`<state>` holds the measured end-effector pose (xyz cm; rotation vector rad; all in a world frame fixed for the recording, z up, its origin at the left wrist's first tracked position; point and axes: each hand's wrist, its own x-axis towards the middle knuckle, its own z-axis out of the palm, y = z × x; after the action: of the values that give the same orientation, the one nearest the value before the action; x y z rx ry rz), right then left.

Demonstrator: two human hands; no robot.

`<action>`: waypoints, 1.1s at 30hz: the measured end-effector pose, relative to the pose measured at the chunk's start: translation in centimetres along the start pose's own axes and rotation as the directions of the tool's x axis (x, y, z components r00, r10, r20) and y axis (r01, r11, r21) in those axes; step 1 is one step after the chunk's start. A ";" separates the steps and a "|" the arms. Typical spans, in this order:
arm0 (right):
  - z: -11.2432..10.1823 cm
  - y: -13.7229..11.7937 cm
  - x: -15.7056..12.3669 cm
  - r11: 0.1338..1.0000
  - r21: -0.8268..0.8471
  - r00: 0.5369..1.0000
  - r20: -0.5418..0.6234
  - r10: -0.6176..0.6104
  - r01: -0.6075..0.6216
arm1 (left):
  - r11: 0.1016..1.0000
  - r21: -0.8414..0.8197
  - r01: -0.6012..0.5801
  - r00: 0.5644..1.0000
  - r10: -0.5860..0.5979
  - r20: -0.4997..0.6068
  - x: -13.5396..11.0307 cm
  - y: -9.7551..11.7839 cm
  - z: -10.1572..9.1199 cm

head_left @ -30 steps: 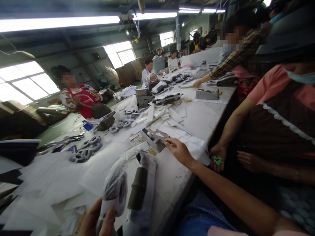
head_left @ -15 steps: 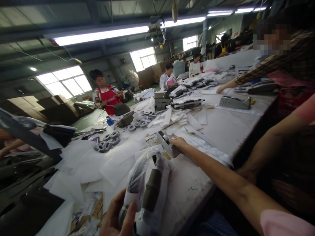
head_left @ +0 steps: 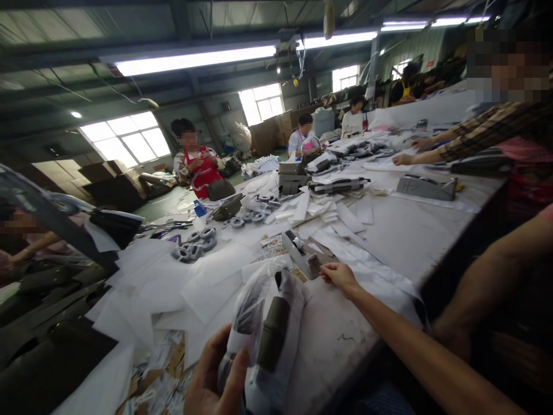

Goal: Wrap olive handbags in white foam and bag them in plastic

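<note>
My left hand (head_left: 216, 380) is at the bottom edge, fingers closed around a bundle (head_left: 268, 328): an olive-grey item wrapped in white paper and clear plastic, held upright over the table edge. My right hand (head_left: 339, 275) reaches forward across the white table (head_left: 389, 230). Its fingers are pinched together at the near end of a grey tape dispenser (head_left: 305, 253). What they pinch is too small to make out.
White paper sheets (head_left: 194, 282) cover the table's left and middle, with tape rolls (head_left: 195, 245) on them. A second dispenser (head_left: 425, 187) stands far right. A co-worker's arm (head_left: 492, 271) rests at the right edge, and other people work around the table.
My right hand drew back from on top of the dispenser to its near end. The view swung left and up, and the bundle in my left hand stayed put.
</note>
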<state>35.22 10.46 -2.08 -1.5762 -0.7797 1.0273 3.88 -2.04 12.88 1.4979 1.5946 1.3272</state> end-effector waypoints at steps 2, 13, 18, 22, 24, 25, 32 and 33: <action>0.0 -0.3 -0.8 1.000 0.012 1.000 -0.003 0.004 -0.004 | 0.999 -0.025 0.019 1.000 -0.019 0.001 0.0 0.1 0.0; 3.1 -10.8 -18.0 0.903 0.221 0.704 0.568 -0.426 0.368 | 0.985 -0.173 0.021 0.991 0.002 0.131 -0.3 0.2 1.4; 5.8 -11.5 -19.9 0.888 0.174 0.734 0.507 -0.452 0.426 | 0.990 -0.126 -0.065 0.991 0.079 0.111 -0.9 -0.3 1.7; 6.4 -11.3 -19.6 0.884 0.033 0.784 0.446 -0.431 0.467 | 0.991 -0.085 -0.105 0.989 0.113 0.097 -1.2 -0.4 1.6; 6.2 -11.4 -19.5 0.883 -0.010 0.788 0.458 -0.413 0.469 | 0.991 -0.077 -0.112 0.986 0.120 0.114 -1.3 -0.3 1.4; 6.1 -11.4 -19.5 0.885 -0.022 0.787 0.467 -0.402 0.465 | 0.991 -0.072 -0.116 0.984 0.125 0.124 -1.3 -0.3 1.3; 4.7 -10.2 -19.2 0.807 -0.064 0.718 0.500 -0.483 0.588 | 0.991 -0.012 -0.133 0.983 0.133 0.129 -1.6 0.1 1.7; 4.6 -9.9 -19.1 0.807 -0.068 0.719 0.504 -0.479 0.586 | 0.991 -0.020 -0.129 0.983 0.130 0.132 -1.6 0.1 1.8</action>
<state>23.21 -2.13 11.49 -1.1551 -1.6378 0.8977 5.85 -3.13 12.03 1.6715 1.4248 1.2742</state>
